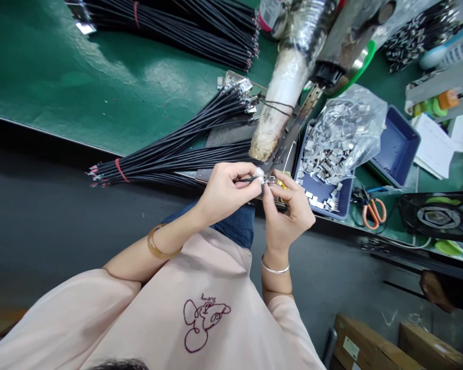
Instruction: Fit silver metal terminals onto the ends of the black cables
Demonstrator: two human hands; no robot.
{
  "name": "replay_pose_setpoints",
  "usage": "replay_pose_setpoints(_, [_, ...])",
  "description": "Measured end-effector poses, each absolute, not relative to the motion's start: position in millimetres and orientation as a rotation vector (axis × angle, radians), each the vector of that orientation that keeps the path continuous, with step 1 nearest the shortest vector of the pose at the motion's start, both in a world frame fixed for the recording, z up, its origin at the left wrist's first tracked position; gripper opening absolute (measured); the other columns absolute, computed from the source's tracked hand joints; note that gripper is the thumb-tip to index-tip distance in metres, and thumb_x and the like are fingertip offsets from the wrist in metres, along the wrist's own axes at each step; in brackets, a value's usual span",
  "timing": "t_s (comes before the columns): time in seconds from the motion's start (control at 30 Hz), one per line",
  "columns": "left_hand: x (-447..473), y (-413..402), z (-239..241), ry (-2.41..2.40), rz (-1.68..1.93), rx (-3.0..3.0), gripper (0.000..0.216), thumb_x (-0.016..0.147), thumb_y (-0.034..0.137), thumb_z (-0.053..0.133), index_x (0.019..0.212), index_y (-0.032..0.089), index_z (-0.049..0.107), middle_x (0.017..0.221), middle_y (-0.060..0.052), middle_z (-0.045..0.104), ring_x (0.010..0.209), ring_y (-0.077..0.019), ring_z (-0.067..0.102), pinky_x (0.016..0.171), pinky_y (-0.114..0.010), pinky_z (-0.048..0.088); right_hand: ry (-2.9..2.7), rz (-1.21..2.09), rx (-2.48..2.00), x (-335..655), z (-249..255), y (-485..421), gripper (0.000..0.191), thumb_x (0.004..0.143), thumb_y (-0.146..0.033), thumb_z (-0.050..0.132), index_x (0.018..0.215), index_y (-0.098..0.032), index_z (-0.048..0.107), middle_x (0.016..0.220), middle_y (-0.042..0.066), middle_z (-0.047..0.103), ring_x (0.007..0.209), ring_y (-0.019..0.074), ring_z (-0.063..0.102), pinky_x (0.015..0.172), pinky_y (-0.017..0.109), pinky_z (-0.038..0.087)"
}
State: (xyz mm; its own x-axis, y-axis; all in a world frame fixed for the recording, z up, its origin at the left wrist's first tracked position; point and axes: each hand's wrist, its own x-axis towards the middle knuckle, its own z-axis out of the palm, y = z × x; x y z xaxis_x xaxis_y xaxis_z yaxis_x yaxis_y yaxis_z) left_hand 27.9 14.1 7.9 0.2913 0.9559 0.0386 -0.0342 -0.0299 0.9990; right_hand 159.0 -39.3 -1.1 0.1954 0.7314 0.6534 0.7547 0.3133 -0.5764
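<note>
My left hand (226, 192) is closed in a pinch on the end of a thin black cable (247, 179). My right hand (289, 210) is closed too, its fingertips pinching a small metal clip (270, 179) against the cable's tip. Both hands meet just in front of the table edge, below a press tool wrapped in white tape (280, 97). A banded bundle of black cables (177, 154) lies on the green table (81, 87) to the left of my hands.
A blue tray (345, 198) holds a plastic bag of metal clips (341, 136); a second blue tray (397, 146) sits beside it. Orange-handled scissors (372, 210) and a small fan (440, 216) lie at the right. More cable bundles (185, 28) at the back. Cardboard boxes (374, 347) on the floor.
</note>
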Motion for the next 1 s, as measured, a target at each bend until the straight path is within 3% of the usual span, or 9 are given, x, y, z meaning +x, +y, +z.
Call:
replay_pose_setpoints(0.2, [28.1, 13.1, 7.9, 0.959, 0.964, 1.338, 0.012, 0.075, 0.018, 0.06, 0.063, 0.014, 0.061, 0.057, 0.005, 0.036, 0.055, -0.0064, 0.028, 0.049, -0.021, 0.024, -1.52, 0.039, -1.417, 161.8, -2.7, -47.7, 0.011, 0.085, -0.013, 0.069, 0.088, -0.023, 0.065, 0.109, 0.004, 0.079, 0.097, 0.0188, 0.077, 0.08, 0.031, 0.066])
replay_pose_setpoints(0.3, [28.5, 12.3, 8.7, 0.982, 0.958, 1.341, 0.009, 0.073, 0.017, 0.06, 0.065, 0.014, 0.062, 0.057, 0.005, 0.037, 0.055, -0.0065, 0.027, 0.049, -0.02, 0.024, -1.348, 0.053, -1.408, 166.5, 4.9, -50.5, 0.007, 0.09, -0.018, 0.065, 0.093, -0.024, 0.066, 0.088, -0.001, 0.077, 0.071, 0.014, 0.076, 0.057, 0.025, 0.061])
replay_pose_setpoints(0.37, [28.4, 11.6, 9.7, 0.993, 0.965, 1.337, 0.008, 0.072, 0.017, 0.06, 0.065, 0.014, 0.063, 0.056, 0.005, 0.037, 0.054, -0.0063, 0.026, 0.049, -0.02, 0.023, -1.198, -0.059, -1.271, 170.0, 11.6, -51.3, 0.002, 0.092, -0.024, 0.064, 0.093, -0.025, 0.066, 0.062, -0.008, 0.063, 0.041, 0.0069, 0.057, 0.038, 0.02, 0.046])
replay_pose_setpoints(0.43, [28.1, 11.0, 10.7, 0.993, 0.969, 1.328, 0.008, 0.071, 0.017, 0.06, 0.066, 0.014, 0.064, 0.056, 0.005, 0.037, 0.054, -0.0062, 0.025, 0.049, -0.02, 0.023, -1.104, -0.12, -1.155, 172.6, 16.4, -52.5, 0.004, 0.092, -0.028, 0.063, 0.094, -0.025, 0.065, 0.051, -0.012, 0.047, 0.031, 0.0042, 0.04, 0.032, 0.019, 0.034])
replay_pose_setpoints(0.47, [28.0, 10.6, 11.0, 0.991, 0.969, 1.323, 0.008, 0.071, 0.017, 0.059, 0.066, 0.014, 0.064, 0.057, 0.005, 0.037, 0.054, -0.0061, 0.025, 0.049, -0.02, 0.023, -1.089, -0.106, -1.152, 173.2, 17.4, -53.4, 0.005, 0.093, -0.027, 0.062, 0.096, -0.025, 0.064, 0.051, -0.013, 0.047, 0.031, 0.0043, 0.039, 0.032, 0.019, 0.033])
replay_pose_setpoints(0.53, [27.7, 10.1, 11.0, 0.987, 0.961, 1.324, 0.008, 0.072, 0.017, 0.059, 0.067, 0.013, 0.065, 0.057, 0.005, 0.037, 0.054, -0.0061, 0.026, 0.049, -0.02, 0.022, -1.124, -0.026, -1.272, 173.2, 15.9, -55.4, 0.009, 0.093, -0.022, 0.062, 0.101, -0.025, 0.063, 0.06, -0.01, 0.061, 0.038, 0.0064, 0.053, 0.037, 0.02, 0.042])
replay_pose_setpoints(0.6, [27.6, 9.7, 10.4, 0.989, 0.948, 1.331, 0.009, 0.073, 0.017, 0.06, 0.067, 0.012, 0.064, 0.056, 0.005, 0.036, 0.054, -0.006, 0.027, 0.049, -0.02, 0.022, -1.258, -0.009, -1.403, 172.0, 11.2, -56.0, 0.011, 0.091, -0.016, 0.065, 0.099, -0.024, 0.064, 0.08, -0.005, 0.074, 0.06, 0.0104, 0.071, 0.054, 0.023, 0.057])
replay_pose_setpoints(0.7, [28.2, 9.4, 9.2, 0.999, 0.944, 1.34, 0.01, 0.074, 0.018, 0.06, 0.067, 0.012, 0.064, 0.055, 0.005, 0.035, 0.054, -0.0058, 0.027, 0.049, -0.02, 0.022, -1.548, -0.124, -1.444, 169.4, 3.4, -51.5, 0.011, 0.086, -0.013, 0.07, 0.091, -0.022, 0.066, 0.097, 0.0, 0.077, 0.09, 0.0152, 0.076, 0.082, 0.031, 0.063])
replay_pose_setpoints(1.0, [28.7, 10.6, 10.0, 0.964, 1.019, 1.325, 0.009, 0.075, 0.018, 0.061, 0.068, 0.013, 0.064, 0.056, 0.006, 0.037, 0.053, -0.0053, 0.026, 0.048, -0.019, 0.023, -1.628, -0.172, -1.413, 162.9, 3.7, -40.0, 0.012, 0.085, -0.013, 0.07, 0.085, -0.023, 0.063, 0.098, 0.003, 0.074, 0.094, 0.0161, 0.073, 0.086, 0.032, 0.06])
